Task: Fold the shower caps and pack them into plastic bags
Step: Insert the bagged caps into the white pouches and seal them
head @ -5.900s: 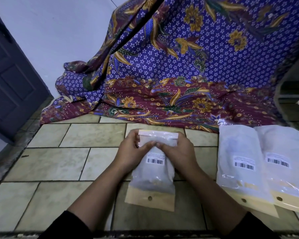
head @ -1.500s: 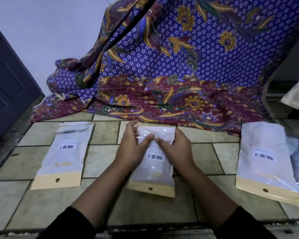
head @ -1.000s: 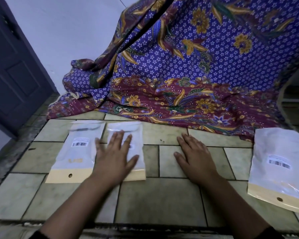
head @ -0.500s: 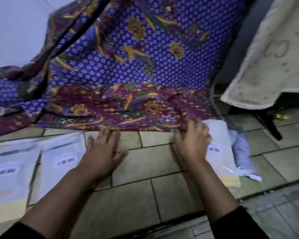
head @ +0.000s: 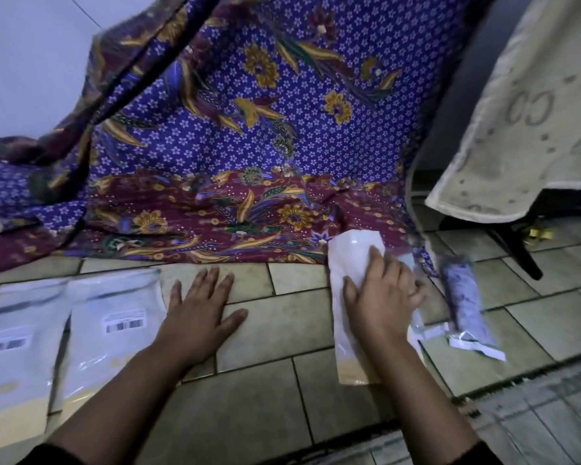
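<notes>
Two packed white plastic bags with barcode labels lie side by side on the tiled floor at the left, one (head: 14, 344) at the frame edge and one (head: 111, 330) beside it. My left hand (head: 198, 313) rests flat on the tiles just right of them, fingers spread. My right hand (head: 383, 297) lies on a white plastic bag (head: 353, 263) with a tan header strip, fingers spread over its right side. A folded blue-patterned shower cap in clear wrap (head: 463, 300) lies to the right of that bag.
A purple and maroon batik cloth (head: 249, 146) hangs behind and spills onto the floor. A cream cloth (head: 524, 122) hangs at the right over a dark stand. The tiled platform's front edge (head: 416, 427) runs below my arms.
My view swung right. The bag I was holding now lies at the left beside the other. My right hand reached right onto a white bag; my left hand stays flat on the tiles.
</notes>
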